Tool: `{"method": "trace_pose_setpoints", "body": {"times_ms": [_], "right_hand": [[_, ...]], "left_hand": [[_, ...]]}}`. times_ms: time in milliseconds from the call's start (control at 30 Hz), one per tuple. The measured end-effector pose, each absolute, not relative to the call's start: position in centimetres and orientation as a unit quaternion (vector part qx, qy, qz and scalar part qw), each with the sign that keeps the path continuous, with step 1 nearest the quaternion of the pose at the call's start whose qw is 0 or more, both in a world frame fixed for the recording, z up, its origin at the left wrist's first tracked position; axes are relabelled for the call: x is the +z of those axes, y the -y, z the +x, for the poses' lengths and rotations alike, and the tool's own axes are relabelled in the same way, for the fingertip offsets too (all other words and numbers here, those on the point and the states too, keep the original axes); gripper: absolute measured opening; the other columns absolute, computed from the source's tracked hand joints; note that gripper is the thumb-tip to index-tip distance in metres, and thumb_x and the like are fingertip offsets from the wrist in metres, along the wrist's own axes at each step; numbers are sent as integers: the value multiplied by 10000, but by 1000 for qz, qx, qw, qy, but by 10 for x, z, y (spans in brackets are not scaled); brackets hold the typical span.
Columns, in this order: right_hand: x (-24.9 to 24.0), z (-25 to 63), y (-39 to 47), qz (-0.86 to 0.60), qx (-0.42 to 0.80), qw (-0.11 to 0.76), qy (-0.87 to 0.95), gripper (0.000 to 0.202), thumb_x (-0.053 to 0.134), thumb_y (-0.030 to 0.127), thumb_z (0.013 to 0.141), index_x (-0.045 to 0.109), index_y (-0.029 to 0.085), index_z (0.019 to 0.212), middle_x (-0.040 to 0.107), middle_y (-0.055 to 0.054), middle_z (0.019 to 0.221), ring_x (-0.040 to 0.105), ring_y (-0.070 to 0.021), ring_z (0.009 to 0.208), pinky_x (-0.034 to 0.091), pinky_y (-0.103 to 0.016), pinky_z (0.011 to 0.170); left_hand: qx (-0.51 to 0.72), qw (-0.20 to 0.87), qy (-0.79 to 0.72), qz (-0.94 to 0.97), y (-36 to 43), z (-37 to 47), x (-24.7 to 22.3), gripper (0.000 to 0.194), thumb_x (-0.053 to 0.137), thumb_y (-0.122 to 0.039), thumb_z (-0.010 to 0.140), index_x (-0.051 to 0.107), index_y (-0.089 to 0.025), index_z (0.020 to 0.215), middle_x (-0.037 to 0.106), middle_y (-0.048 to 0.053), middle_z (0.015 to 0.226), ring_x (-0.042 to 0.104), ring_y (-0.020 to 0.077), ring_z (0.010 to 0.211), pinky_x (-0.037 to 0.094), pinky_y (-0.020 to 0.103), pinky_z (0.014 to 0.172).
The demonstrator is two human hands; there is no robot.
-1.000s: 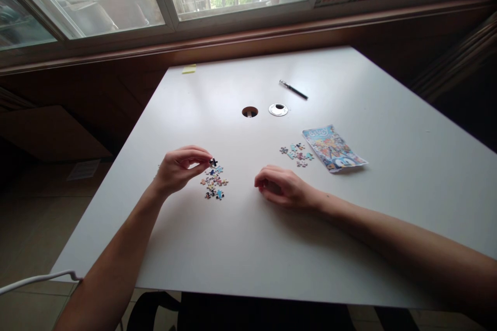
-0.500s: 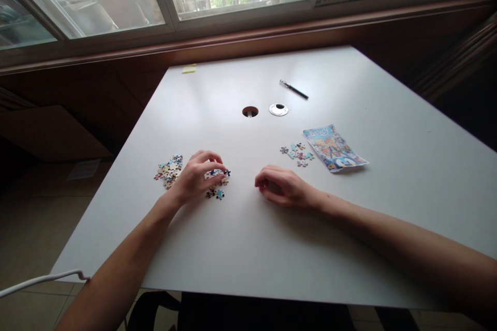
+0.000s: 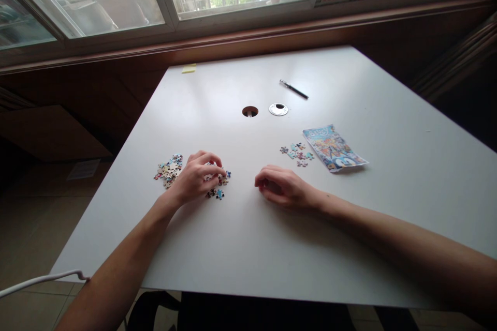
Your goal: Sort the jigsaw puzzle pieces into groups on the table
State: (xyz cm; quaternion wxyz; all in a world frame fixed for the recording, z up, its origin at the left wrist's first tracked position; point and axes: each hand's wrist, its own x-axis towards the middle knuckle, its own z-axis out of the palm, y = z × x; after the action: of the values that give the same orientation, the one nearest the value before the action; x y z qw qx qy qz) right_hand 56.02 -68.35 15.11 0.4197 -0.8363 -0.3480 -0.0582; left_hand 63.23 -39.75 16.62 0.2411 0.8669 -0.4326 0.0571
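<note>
My left hand [image 3: 198, 177] hovers over a small group of puzzle pieces [image 3: 220, 194], its fingers curved and apart, and it partly hides them. To its left lies a larger heap of puzzle pieces [image 3: 170, 169]. My right hand [image 3: 280, 186] rests on the white table with its fingers curled in; whatever they may hold is hidden. Beyond it, several loose pieces [image 3: 297, 154] lie beside a colourful printed sheet [image 3: 334, 149] with a cartoon picture.
The white table [image 3: 233, 248] has a round hole [image 3: 250, 111] with a ring-shaped cover [image 3: 278, 109] next to it. A black pen [image 3: 294, 89] lies farther back. A white cable [image 3: 46, 280] reaches the table's near left corner.
The fingers of my left hand have shifted slightly over the small group, and a dark blue piece near the fingertips now looks different in position. My right hand has stayed still.
</note>
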Motion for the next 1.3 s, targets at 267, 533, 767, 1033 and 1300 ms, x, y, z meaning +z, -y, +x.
{"method": "trace_pose_setpoints", "body": {"times_ms": [267, 533, 767, 1033, 1300], "right_hand": [[150, 561, 684, -834, -57, 422, 350, 134, 561, 112, 862, 612, 189, 959, 630, -49, 853, 557, -154, 758, 470, -272, 714], [150, 560, 684, -835, -50, 424, 348, 139, 561, 101, 860, 611, 184, 959, 632, -53, 865, 559, -154, 775, 471, -274, 727], [149, 561, 684, -831, -55, 429, 349, 134, 564, 97, 856, 611, 183, 947, 626, -48, 849, 562, -152, 765, 467, -264, 710], [149, 560, 685, -830, -53, 430, 351, 138, 563, 92, 856, 608, 179, 953, 629, -48, 858, 560, -149, 772, 464, -266, 724], [150, 561, 684, -830, -56, 430, 350, 137, 566, 89, 853, 609, 180, 945, 633, -46, 854, 561, -150, 773, 464, -266, 724]], "left_hand": [[55, 228, 428, 873, 397, 631, 167, 209, 613, -147, 860, 771, -275, 909, 699, 36, 1040, 576, 227, 1015, 400, 415, 956], [92, 233, 392, 885, 389, 638, 176, 206, 567, -143, 865, 748, -233, 902, 722, 36, 1004, 609, 212, 978, 432, 383, 929], [164, 88, 231, 955, 332, 664, 199, 210, 556, -185, 844, 755, -254, 838, 735, 13, 973, 604, 251, 986, 421, 394, 912], [115, -5, 180, 977, 324, 667, 189, 271, 544, -357, 904, 759, -264, 1038, 739, 45, 1098, 590, 306, 1070, 391, 440, 904], [75, -9, 162, 984, 322, 670, 186, 246, 521, -356, 929, 747, -266, 971, 736, 41, 1105, 593, 305, 1057, 382, 432, 870]]}}
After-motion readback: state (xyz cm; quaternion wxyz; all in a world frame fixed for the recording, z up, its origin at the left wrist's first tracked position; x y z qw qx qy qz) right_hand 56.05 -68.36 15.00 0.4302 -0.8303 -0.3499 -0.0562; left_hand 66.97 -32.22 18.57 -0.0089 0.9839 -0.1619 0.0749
